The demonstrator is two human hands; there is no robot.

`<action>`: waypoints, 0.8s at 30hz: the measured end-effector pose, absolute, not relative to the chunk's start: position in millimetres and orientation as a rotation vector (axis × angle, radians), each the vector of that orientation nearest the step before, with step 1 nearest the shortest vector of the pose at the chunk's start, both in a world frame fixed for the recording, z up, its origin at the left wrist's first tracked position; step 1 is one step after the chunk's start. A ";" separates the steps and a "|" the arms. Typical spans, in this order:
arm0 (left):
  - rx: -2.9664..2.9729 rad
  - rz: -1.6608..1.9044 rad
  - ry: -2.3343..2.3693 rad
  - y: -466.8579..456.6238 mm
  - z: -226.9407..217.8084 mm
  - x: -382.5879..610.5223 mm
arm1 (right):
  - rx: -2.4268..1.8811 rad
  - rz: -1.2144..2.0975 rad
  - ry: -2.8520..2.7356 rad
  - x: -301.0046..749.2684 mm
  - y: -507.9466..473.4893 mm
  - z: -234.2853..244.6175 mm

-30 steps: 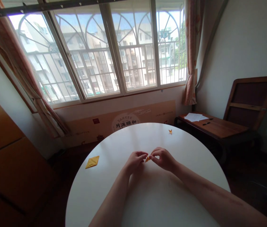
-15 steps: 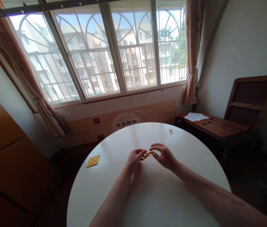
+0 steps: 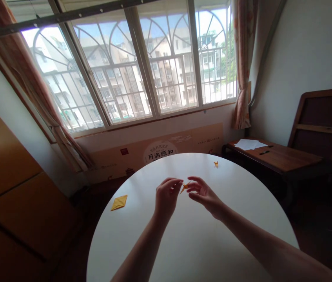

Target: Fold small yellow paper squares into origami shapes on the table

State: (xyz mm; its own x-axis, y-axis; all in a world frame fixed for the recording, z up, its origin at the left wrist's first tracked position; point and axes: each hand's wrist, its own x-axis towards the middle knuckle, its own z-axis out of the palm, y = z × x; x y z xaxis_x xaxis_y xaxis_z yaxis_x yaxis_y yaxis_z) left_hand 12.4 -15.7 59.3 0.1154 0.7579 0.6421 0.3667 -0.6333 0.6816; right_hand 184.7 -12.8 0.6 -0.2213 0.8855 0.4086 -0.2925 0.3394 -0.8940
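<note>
A small orange origami crane is held up over the round white table. My left hand pinches one thin tip of it between thumb and fingertips. On the crane's other side is my right hand, its thumb and fingers apart. Those fingertips are very close to the paper; whether they touch it I cannot tell. Farther back on the right stands another small orange origami crane. A yellow folded paper, diamond-like in outline, lies flat near the table's left edge.
Behind the table, a printed cardboard panel leans under the barred window. To the right stands a low wooden table bearing white sheets and a dark pen. An orange-brown cabinet is at the left.
My left hand has risen and turned, and the held crane now points differently, with a tip hanging down. My right hand stays beside it, fingers apart. The view has shifted slightly.
</note>
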 end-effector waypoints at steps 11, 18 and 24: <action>1.949 1.610 0.999 -51.5 32.7 5.2 | -0.361 1.200 -1.500 174.9 -44.1 14.6; 1.956 1.687 0.983 -64.9 34.2 4.6 | -0.332 1.257 -1.538 173.4 -52.0 20.6; 1.952 1.706 0.982 -68.1 31.1 6.4 | -0.308 1.395 -1.459 169.0 -56.3 24.9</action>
